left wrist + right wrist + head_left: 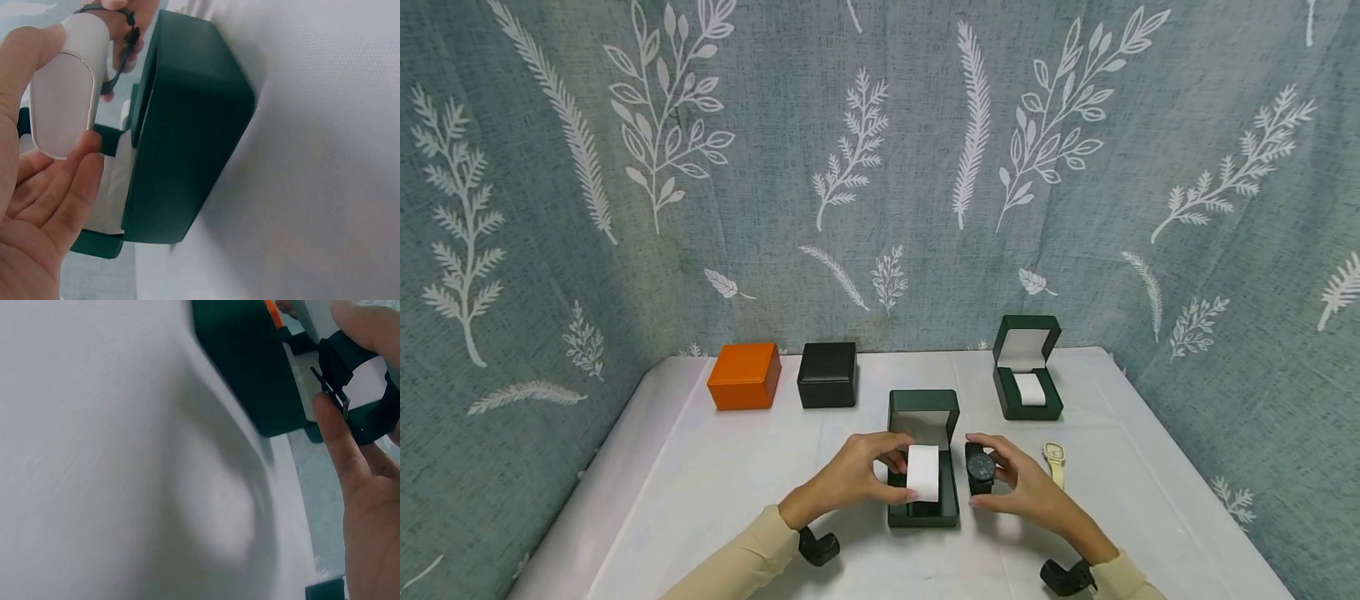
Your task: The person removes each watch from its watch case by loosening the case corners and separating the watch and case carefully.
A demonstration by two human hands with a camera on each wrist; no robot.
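Note:
My left hand (868, 468) pinches a white watch cushion (922, 473) between thumb and fingers, above an open green watch box (923, 518). In the left wrist view the cushion (62, 103) shows its flat oval end, with the thumb on top and fingertips below. Just right of that box, my right hand (1018, 479) holds a black wristwatch (981, 468) by its strap, the dark dial facing up. The right wrist view shows the watch strap (375, 422) as a loop with its clasp near a fingertip.
A cream-coloured watch (1055, 462) lies right of my right hand. Behind it stands a second open green box (1028, 412) with a white cushion (1029, 389) inside. An orange box (743, 377) and a black box (827, 375) sit closed at the back left of the white-covered table (700, 467).

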